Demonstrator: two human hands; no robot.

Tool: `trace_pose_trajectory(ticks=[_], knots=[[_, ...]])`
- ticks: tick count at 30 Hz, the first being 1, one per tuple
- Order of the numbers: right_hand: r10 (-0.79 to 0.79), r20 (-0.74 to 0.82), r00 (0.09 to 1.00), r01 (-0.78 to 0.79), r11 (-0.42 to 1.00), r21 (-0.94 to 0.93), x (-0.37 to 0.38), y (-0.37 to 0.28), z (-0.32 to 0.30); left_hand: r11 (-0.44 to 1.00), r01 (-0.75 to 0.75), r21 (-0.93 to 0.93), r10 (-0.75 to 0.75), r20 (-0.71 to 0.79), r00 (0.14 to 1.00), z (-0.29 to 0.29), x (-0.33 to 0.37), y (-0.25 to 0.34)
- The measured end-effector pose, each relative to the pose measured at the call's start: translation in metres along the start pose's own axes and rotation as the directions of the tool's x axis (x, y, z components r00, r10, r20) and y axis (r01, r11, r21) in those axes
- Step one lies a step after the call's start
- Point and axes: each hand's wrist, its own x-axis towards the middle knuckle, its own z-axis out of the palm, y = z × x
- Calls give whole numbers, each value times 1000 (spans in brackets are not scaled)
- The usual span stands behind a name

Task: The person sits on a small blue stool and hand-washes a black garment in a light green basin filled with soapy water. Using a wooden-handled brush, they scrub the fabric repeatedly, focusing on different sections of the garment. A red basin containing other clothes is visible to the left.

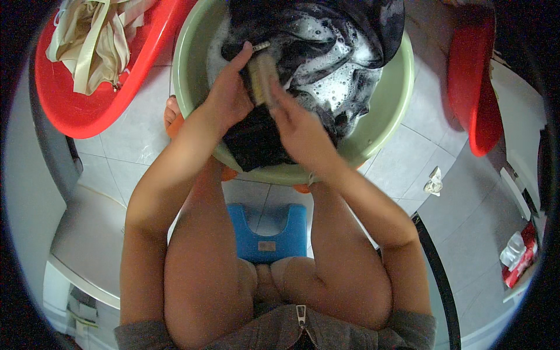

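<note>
Head view — black cloth [306,52] — rumpled, wet, sudsy.

free: floor tile [399,157] right of green basin [392,99] | obstacle: red basin [67,111] left

Tiled floor [402,154]: red basin [67,115] toward far left corner, cream fabric [96,46] inside; red plastic object [479,87] toward right edge, crumpled white scrap [433,182] nearby.

Looks like a home, likely a bathroom or laundry corner. Gray tiled floor [402,154], low blue plastic stool [271,248], orange slippers [175,126]. Big green basin [389,102] of dark clothes [256,140] in white suds [335,87]; red basin [64,111] alongside holds cream cloth [96,52]. Hand-laundry setup, household stuff, nothing industrial-looking.
</note>
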Motion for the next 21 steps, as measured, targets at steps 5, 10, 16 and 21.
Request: trace_pose_trajectory(ticks=[5, 10, 16, 21], knots=[[8, -82, 997, -19, 991, -133, -5, 3, 0, 999, -3, -35, 0, -104, 995, 1, -4, -11], [29, -283, 959, -85, 978, -191, 29, 37, -31, 986, -131, -106, 135, 32, 990, 13, -17, -12], [41, -116, 992, -24, 989, 144, 23, 28, -18, 988, -116, -104, 126, 93, 988, 18, -14, -3], [46, 41, 998, -48, 997, 61, 0, -6, -2, 994, -111, 18, 112, -54, 992, 8, -13, -9]])
